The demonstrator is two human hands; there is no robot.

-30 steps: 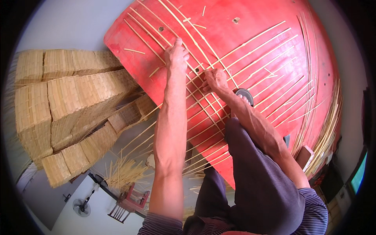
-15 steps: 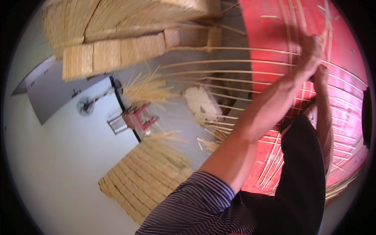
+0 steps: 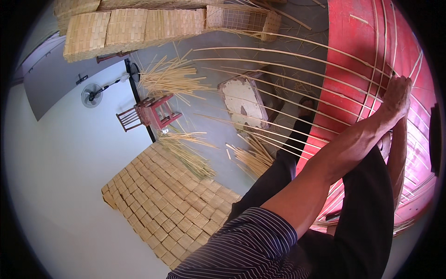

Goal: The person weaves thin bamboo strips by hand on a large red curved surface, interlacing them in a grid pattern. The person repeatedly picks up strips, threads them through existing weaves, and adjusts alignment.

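Note:
My left hand (image 3: pixel 396 96) is over the red board on the right, where thin bamboo strips (image 3: pixel 346 94) cross one another. Its fingers are closed at the crossing strips and look to be pinching one, though the fingertips are partly hidden. Behind it my right forearm (image 3: pixel 397 156) rises to the same spot; the left wrist covers most of the right hand, so its fingers do not show. Several long strips run side by side leftward past the board's edge, and a few crosswise strips (image 3: pixel 374 60) lie over them.
The red board (image 3: pixel 344 28) slopes under the strips, with my legs against it. Woven baskets (image 3: pixel 134 30) line the far left, and more stacked woven pieces (image 3: pixel 172 200) stand near left. Loose strip bundles (image 3: pixel 172 76), a worn white-topped stool (image 3: pixel 244 102), a red chair (image 3: pixel 158 111) and a fan (image 3: pixel 92 95) are left.
The whole view has swung, so board, strips and hands sit farther right and the picture is sharper. Both hands stay together at the crossing strips.

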